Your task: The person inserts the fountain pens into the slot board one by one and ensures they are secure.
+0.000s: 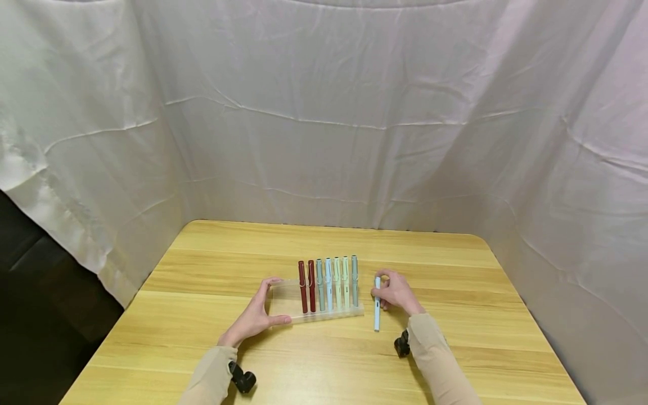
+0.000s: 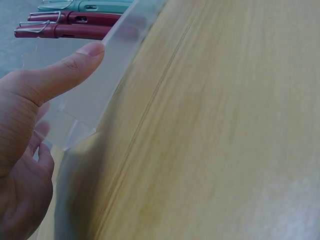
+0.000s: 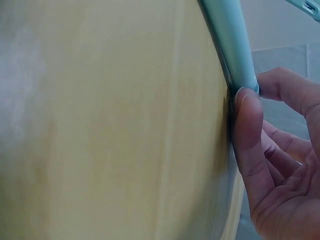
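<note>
My left hand (image 1: 255, 315) grips the left end of a clear plastic pen stand (image 1: 324, 317), thumb along its front edge and fingers behind. Two dark red pens (image 1: 306, 288) lean in the stand, clips facing up. To their right stand a teal pen (image 1: 320, 286), a light blue pen (image 1: 329, 286), two pale green pens (image 1: 341, 286) and another teal pen (image 1: 355, 284). Just right of the stand, my right hand (image 1: 397, 291) pinches the upper end of a separate light blue pen (image 1: 377, 315) between thumb and fingers. That pen's lower end points toward me.
The wooden table (image 1: 324, 365) has rounded far corners. Pale cloth curtains (image 1: 324, 157) hang behind it and on both sides. Black wrist cameras (image 1: 243, 379) are strapped below each sleeve cuff. A dark area (image 1: 40, 304) lies beyond the table at the left.
</note>
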Motion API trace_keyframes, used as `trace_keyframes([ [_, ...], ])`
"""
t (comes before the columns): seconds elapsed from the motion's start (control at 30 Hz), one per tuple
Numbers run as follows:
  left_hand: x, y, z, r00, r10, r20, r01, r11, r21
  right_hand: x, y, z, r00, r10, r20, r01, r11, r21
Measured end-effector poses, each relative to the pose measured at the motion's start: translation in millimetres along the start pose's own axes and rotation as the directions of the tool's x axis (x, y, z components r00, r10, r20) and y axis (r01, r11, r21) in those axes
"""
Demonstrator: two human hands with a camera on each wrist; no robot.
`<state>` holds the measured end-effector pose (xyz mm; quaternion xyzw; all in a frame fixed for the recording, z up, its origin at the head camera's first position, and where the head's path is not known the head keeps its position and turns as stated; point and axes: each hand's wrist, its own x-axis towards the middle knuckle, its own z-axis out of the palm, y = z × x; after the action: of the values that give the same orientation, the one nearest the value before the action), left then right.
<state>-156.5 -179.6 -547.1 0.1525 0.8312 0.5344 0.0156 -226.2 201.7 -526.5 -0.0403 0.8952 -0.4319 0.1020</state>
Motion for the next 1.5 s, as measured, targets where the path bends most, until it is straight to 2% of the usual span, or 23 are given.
trace_keyframes([
  [0.4,-1.2,1.1,0.0,1.000,0.001,-0.001,-0.001,1.000,-0.006,-0.4,-1.0,0.6,1.000,0.000,-0.012,0.001,1.000,0.026],
  [0.9,-0.4,0.0,-0.9,1.000,-0.026,0.016,0.027,1.000,-0.001,-2.4,-1.1,-1.0,1.000,-0.003,-0.008,0.004,0.998,0.066],
  [1.3,-0.3,0.6,-1.4,0.999,-0.031,0.021,0.031,0.999,0.005,-6.5,1.4,-1.3,0.999,0.000,-0.040,0.005,0.991,0.135],
  [1.5,0.4,2.0,-1.2,1.000,-0.018,0.018,0.018,1.000,-0.002,-9.7,-0.2,-1.5,0.996,-0.013,-0.087,0.029,0.982,0.185],
])
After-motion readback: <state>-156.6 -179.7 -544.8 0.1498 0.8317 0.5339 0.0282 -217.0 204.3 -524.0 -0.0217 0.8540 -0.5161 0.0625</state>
